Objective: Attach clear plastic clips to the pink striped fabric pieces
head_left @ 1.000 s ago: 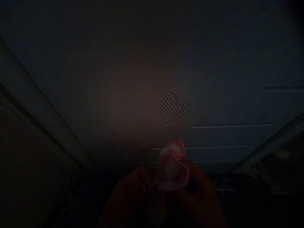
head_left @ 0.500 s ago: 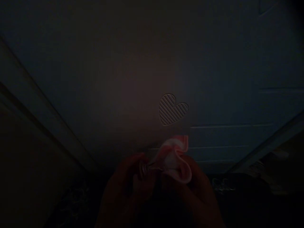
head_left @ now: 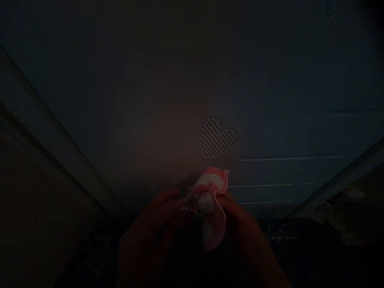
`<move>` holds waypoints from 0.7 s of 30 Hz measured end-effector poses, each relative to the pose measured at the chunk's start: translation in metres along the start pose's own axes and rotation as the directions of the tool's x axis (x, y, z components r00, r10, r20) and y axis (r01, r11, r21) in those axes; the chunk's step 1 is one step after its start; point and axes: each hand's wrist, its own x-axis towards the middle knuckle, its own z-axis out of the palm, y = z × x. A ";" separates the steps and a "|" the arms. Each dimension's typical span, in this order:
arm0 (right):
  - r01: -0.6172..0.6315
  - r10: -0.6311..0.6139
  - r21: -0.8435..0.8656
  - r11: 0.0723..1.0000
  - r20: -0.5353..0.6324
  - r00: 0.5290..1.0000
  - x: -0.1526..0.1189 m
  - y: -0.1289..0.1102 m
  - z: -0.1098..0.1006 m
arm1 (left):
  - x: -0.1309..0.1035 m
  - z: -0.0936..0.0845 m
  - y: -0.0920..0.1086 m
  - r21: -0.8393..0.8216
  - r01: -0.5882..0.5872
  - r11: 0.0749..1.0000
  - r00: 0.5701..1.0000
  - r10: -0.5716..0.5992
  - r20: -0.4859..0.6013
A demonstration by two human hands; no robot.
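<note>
The light is very dim. A pink-and-white striped cloth (head_left: 214, 228) is bunched up between my hands, low in the middle of the head view. My right hand (head_left: 244, 224) is closed on it from the right, with the fingers partly hidden behind its folds. From the left, my left hand (head_left: 156, 224) reaches in with bent fingers at the cloth's edge. A small shiny thing (head_left: 190, 207) shows between the left fingertips and the cloth; its kind is too dark to tell.
Behind my hands stretches a smooth dark panel (head_left: 168, 120), with a striped heart (head_left: 218, 138) and several straight lines on it. Pale edge strips (head_left: 60, 120) run down both sides. Dark fabric with a light pattern (head_left: 280, 232) lies below.
The cloth has shifted slightly left and its loose end now hangs lower. My left hand has turned, its fingers now reaching over the shiny thing, less of which shows.
</note>
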 end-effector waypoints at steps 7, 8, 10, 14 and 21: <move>0.025 -0.025 0.095 0.995 0.005 1.000 0.000 -0.008 0.003 | 0.000 -0.003 0.001 0.144 -0.193 0.971 0.981 0.189 0.040; 0.018 -0.019 0.105 0.994 0.008 1.000 0.000 -0.007 0.002 | 0.001 -0.004 0.002 0.140 -0.202 0.969 0.979 0.194 0.067; 0.009 -0.009 0.121 0.993 -0.002 1.000 0.000 -0.008 0.001 | 0.002 -0.004 0.004 0.109 -0.183 0.977 0.979 0.171 0.114; -0.011 0.009 0.131 0.991 0.019 1.000 0.003 -0.016 0.002 | 0.004 -0.003 0.008 0.036 -0.081 0.996 0.985 0.074 0.153; -0.134 0.131 0.044 0.990 0.069 0.989 -0.003 -0.008 0.001 | 0.008 -0.005 0.016 -0.021 -0.006 1.000 0.962 0.012 0.273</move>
